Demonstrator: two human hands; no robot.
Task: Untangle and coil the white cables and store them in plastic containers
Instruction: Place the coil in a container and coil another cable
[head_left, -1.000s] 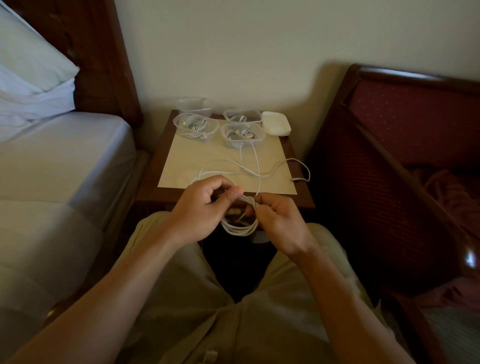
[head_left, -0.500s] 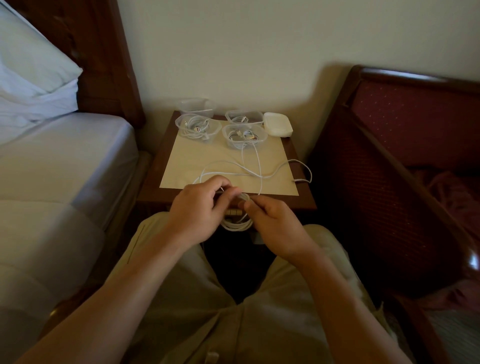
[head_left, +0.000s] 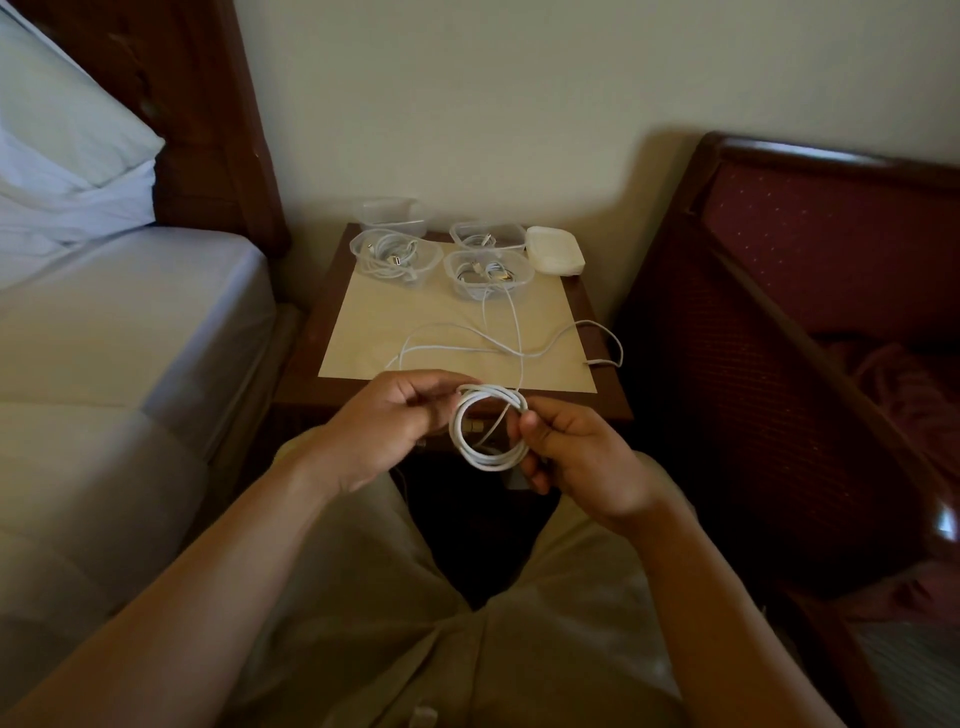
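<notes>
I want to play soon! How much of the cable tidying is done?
Three tubs already hold cables: the left tub, the back tub and the front tub, though one strand hangs out of it. Right now the left hand and right hand hold a half-wound coil. Its loose tail on the table is left, with one empty tub waiting.

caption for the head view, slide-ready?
Both hands, left hand and right hand, hold a coiled white cable before clear plastic containers.
</notes>
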